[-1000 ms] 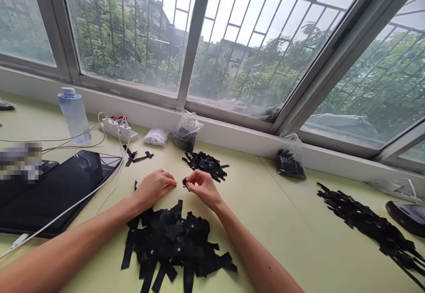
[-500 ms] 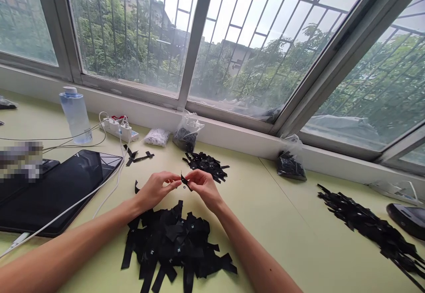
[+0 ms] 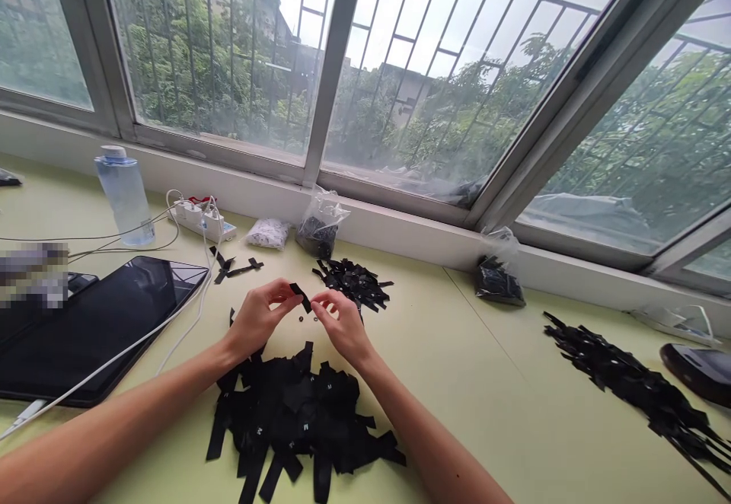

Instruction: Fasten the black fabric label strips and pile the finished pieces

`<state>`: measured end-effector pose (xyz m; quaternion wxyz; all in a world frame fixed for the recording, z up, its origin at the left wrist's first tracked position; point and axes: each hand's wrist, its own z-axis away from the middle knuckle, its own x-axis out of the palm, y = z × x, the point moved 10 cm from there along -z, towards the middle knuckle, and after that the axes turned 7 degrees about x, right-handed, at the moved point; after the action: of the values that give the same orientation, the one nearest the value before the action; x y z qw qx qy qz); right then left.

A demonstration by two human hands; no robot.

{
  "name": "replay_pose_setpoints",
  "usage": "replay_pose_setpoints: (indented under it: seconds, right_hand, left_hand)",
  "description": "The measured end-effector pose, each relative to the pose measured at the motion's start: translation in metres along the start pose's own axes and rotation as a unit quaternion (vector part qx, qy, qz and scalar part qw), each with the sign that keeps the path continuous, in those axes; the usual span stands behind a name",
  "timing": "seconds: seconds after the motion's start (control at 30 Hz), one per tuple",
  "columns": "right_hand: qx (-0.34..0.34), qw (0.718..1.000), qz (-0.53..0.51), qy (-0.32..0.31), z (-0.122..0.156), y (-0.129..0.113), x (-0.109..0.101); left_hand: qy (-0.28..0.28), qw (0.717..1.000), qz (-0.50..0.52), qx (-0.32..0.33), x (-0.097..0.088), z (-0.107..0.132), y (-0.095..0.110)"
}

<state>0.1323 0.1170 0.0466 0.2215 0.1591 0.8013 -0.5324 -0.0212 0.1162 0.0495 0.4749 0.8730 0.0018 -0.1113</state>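
- we've got a black strip (image 3: 300,297) up over the table (image 3: 428,352); our left hand (image 3: 255,320) and right hand (image 3: 341,329) both pinch it;
- clear bag (image 3: 327,204) and second bag (image 3: 503,244) further back: dark stuff (image 3: 317,238) in both;
- little bag (image 3: 255,231) next door: whitish bits (image 3: 269,235) inside

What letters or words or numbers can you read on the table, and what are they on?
"M": in white, on several strips in the near pile of black strips.
Too small to read: pale marks on the farther pile of black strips.
Too blurred to read: faint marking low on the water bottle.
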Motion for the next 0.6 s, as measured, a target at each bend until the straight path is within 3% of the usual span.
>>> replay_pose_setpoints:
  seconds: [0.1,0.23,0.43,0.6]
  right_hand:
    - [-0.042,0.989,0.143,0.021,0.000,-0.003,0.008]
    - [-0.068,0.973,0.221,-0.002,0.001,-0.001,0.028]
    - [-0.074,0.966,0.248,-0.021,0.002,0.000,0.039]
    - [-0.066,0.978,0.195,0.021,0.003,-0.007,0.022]
  left_hand:
    - [0.008,1.000,-0.022,0.009,-0.004,-0.001,-0.002]
    - [0.007,0.999,-0.034,0.017,-0.006,-0.002,-0.007]
    - [0.012,1.000,-0.005,0.004,-0.008,-0.005,-0.013]
    - [0.011,0.999,0.039,-0.023,-0.007,-0.004,-0.014]
